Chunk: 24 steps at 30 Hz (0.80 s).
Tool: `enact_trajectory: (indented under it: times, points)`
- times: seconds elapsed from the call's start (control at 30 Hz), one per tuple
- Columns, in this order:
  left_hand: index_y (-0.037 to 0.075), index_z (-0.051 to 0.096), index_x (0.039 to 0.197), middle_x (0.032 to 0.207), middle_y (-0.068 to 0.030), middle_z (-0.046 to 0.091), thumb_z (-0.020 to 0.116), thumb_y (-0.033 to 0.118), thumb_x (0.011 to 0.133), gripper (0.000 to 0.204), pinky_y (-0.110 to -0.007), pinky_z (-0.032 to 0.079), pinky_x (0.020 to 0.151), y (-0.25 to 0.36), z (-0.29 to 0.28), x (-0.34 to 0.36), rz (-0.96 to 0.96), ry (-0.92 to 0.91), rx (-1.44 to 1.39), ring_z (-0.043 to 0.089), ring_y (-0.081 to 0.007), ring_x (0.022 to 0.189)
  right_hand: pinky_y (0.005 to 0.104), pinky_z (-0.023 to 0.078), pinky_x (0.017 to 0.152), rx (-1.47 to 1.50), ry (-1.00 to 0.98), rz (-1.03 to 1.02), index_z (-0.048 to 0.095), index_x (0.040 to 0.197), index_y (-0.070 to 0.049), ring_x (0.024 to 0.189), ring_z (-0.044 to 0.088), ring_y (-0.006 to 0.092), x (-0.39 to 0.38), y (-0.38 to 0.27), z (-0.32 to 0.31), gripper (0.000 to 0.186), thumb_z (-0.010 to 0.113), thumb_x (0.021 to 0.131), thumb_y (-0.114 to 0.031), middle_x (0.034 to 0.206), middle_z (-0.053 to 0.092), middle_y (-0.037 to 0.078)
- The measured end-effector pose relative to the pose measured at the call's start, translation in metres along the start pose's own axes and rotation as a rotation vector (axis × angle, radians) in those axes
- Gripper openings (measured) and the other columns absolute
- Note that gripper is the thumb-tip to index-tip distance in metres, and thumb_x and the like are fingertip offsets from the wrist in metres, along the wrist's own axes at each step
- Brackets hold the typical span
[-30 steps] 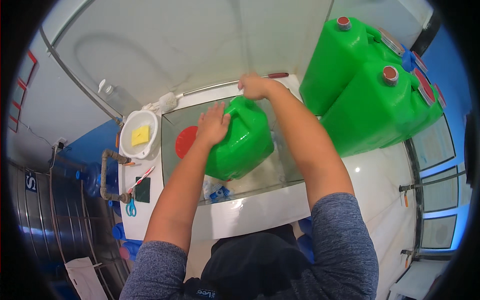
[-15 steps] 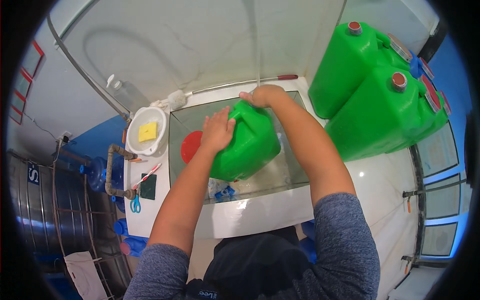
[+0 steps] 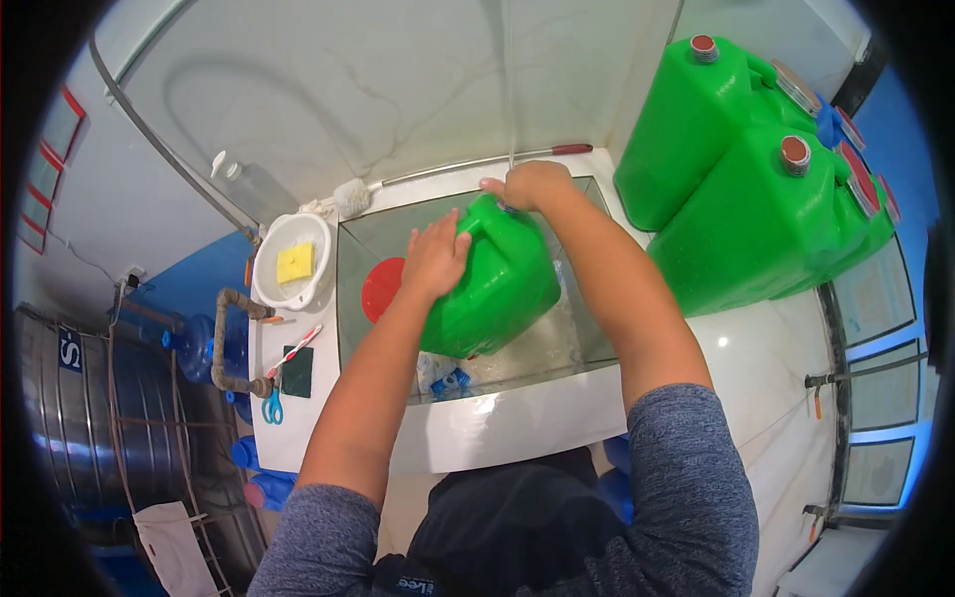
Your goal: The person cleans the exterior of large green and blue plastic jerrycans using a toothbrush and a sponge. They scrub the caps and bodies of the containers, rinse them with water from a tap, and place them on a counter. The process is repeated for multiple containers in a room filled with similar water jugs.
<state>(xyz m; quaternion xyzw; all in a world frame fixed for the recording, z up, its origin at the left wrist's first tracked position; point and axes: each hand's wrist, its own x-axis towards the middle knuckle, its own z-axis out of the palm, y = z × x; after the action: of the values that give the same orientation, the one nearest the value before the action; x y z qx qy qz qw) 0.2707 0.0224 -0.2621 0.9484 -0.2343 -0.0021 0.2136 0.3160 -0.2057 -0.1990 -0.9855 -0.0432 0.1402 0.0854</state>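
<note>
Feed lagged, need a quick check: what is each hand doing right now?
Left hand: open, palm flat on the side of the green jerrycan.
Right hand: closed around the jerrycan's top end.

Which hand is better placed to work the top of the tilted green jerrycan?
Right hand: it already grips the green jerrycan at its upper end, while the left hand lies flat on its side.
</note>
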Motion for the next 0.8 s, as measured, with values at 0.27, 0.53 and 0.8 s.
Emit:
enact_trajectory:
  times: [0.27, 0.53, 0.8]
  points:
    - [0.007, 0.040, 0.152, 0.151, -0.0167, 0.049, 0.040, 0.040, 0.105, 0.057, -0.057, 0.026, 0.120, 0.008, 0.000, -0.001, 0.034, -0.003, 0.007, 0.046, -0.0375, 0.139, 0.0463, 0.049, 0.099, 0.091, 0.013, 0.225, 0.065, 0.130, -0.004, 0.116, 0.064, 0.0364, -0.025, -0.015, -0.003, 0.061, 0.049, 0.099, -0.054, 0.121, 0.069, 0.020]
    - [0.009, 0.048, 0.146, 0.143, -0.0190, 0.055, 0.044, 0.036, 0.104, 0.050, -0.058, 0.027, 0.119, 0.024, -0.007, 0.006, 0.105, -0.044, -0.046, 0.049, -0.0384, 0.135, 0.0473, 0.050, 0.097, 0.305, 0.134, -0.090, 0.058, 0.127, -0.001, 0.112, 0.064, 0.0406, -0.034, 0.030, 0.030, 0.044, 0.058, 0.099, -0.035, 0.115, 0.068, 0.024]
    - [0.010, 0.054, 0.139, 0.140, -0.0163, 0.058, 0.045, 0.033, 0.103, 0.044, -0.062, 0.025, 0.118, 0.044, 0.001, 0.031, 0.319, -0.118, 0.032, 0.049, -0.0370, 0.135, 0.0493, 0.051, 0.095, 0.109, 0.625, 0.012, 0.055, 0.129, 0.000, 0.111, 0.065, 0.0395, -0.080, 0.027, 0.044, 0.045, 0.063, 0.094, -0.027, 0.126, 0.062, 0.025]
